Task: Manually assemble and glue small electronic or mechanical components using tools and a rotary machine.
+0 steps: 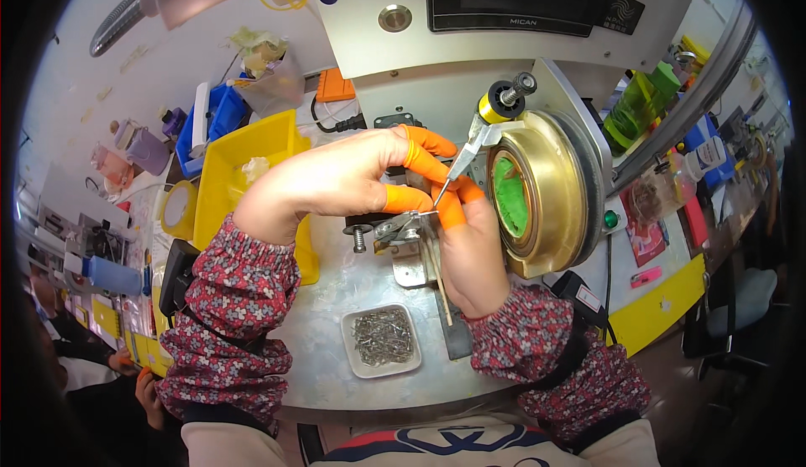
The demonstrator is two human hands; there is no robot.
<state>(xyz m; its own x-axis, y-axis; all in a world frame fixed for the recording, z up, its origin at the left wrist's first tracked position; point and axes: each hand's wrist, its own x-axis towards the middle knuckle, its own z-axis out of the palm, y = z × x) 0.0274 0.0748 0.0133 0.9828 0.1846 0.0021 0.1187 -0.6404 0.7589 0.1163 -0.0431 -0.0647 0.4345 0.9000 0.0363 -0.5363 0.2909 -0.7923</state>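
Note:
Both hands wear orange finger cots and meet over a small metal fixture (pixel 403 236) on the steel bench. My left hand (pixel 336 177) arches over it, thumb and fingertips pinching a tiny part at the fixture's top. My right hand (pixel 470 240) holds metal tweezers (pixel 457 165), their tips pointing down to that same spot. A thin wooden stick (pixel 438 278) lies under my right hand. Just right of the hands stands a brass-coloured round drum (pixel 550 198) with a green centre.
A white tray of several small metal pins (pixel 382 339) sits near the front edge. A yellow bin (pixel 243 160) and blue bins (pixel 214 123) stand at the left. A grey machine housing (pixel 470 22) rises behind. Another person (pixel 84 366) sits at the lower left.

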